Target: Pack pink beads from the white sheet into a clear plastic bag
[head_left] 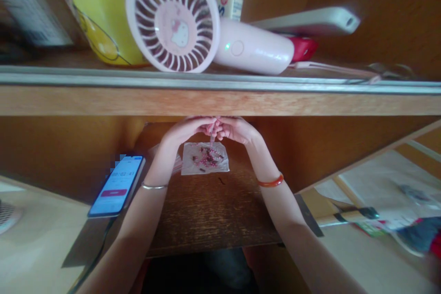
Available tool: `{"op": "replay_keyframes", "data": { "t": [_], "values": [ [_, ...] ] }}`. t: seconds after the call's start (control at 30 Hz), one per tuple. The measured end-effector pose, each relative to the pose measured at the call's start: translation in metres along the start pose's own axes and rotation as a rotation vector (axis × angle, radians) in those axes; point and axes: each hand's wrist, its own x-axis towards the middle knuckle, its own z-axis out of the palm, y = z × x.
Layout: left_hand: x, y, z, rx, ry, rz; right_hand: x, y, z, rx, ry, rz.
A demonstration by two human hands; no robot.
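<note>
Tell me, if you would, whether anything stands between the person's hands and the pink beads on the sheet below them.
Nothing visible stands in the way. The left hand and right hand meet above the sheet, and only the thin pale item pinched in their fingers reaches down toward the pink beads.

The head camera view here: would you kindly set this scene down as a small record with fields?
left hand: raised, silver bangle on wrist, meets the other hand around a thin pale item
right hand: raised, orange bangle on wrist
things: packet of pink and dark beads below the hands, on a wooden desk
rest: smartphone with lit screen beside the packet; white handheld fan on a wooden shelf above
</note>
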Motion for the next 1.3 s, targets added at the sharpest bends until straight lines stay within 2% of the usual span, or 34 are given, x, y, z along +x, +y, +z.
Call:
{"op": "replay_keyframes", "data": {
  "t": [0.13, 0.37, 0.67, 0.77, 0.9, 1.07, 1.2, 1.3],
  "values": [
    [-0.002, 0.001, 0.003, 0.085, 0.049, 0.013, -0.004, -0.005, 0.002, -0.053, -0.090, 0.015],
    [-0.004, -0.003, -0.004, 0.147, -0.078, 0.044, -0.003, -0.007, 0.007, -0.071, -0.148, 0.054],
    [-0.010, 0.003, -0.010, 0.117, -0.216, -0.084, -0.004, -0.009, 0.009, -0.088, -0.230, 0.122],
    [-0.011, 0.005, -0.011, 0.155, -0.221, -0.066, -0.006, -0.010, 0.011, -0.099, -0.227, 0.102],
    [-0.011, 0.006, -0.012, 0.161, -0.289, -0.035, -0.007, -0.010, 0.015, -0.131, -0.200, 0.068],
    [-0.011, 0.005, -0.016, 0.168, -0.330, -0.024, -0.005, -0.004, 0.012, -0.057, -0.218, 0.031],
    [-0.016, 0.018, -0.017, 0.321, -0.300, -0.085, -0.003, 0.001, 0.004, -0.050, -0.223, 0.034],
    [-0.030, 0.040, 0.003, 0.519, -0.266, -0.047, -0.004, 0.001, -0.003, -0.052, -0.170, 0.029]
  ]
}}
